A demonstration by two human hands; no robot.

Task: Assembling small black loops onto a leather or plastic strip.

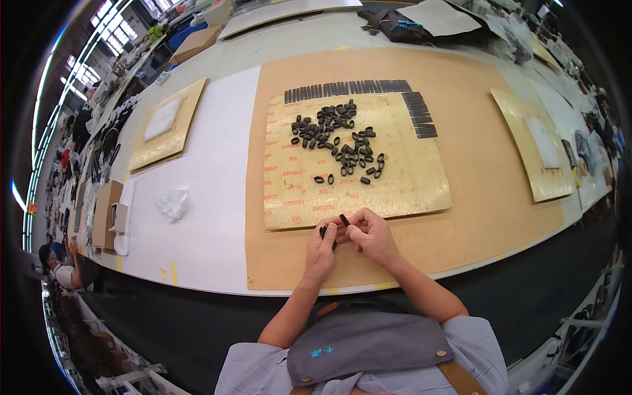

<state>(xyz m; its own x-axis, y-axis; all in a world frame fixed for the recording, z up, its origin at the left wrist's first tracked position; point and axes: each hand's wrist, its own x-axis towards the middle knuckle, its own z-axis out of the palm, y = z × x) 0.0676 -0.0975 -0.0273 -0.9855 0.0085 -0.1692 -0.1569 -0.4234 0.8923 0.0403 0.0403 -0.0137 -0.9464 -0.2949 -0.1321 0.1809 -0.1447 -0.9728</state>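
At the near edge of a yellowish board, my two hands meet. My left hand is closed around small black pieces, whose ends show at the thumb; how many is hidden. Between the fingertips of my right hand a short black strip is pinched, close to the left fingers. On the board beyond lies a loose pile of small black oval loops, with several scattered toward me. Flat black strips stand side by side in a row along the far edge, and more strips run down the right edge.
Under the board is a tan sheet on a white table. Other yellowish boards lie at left and right. Crumpled plastic sits left, a cardboard box beyond it. A dark bag lies far back.
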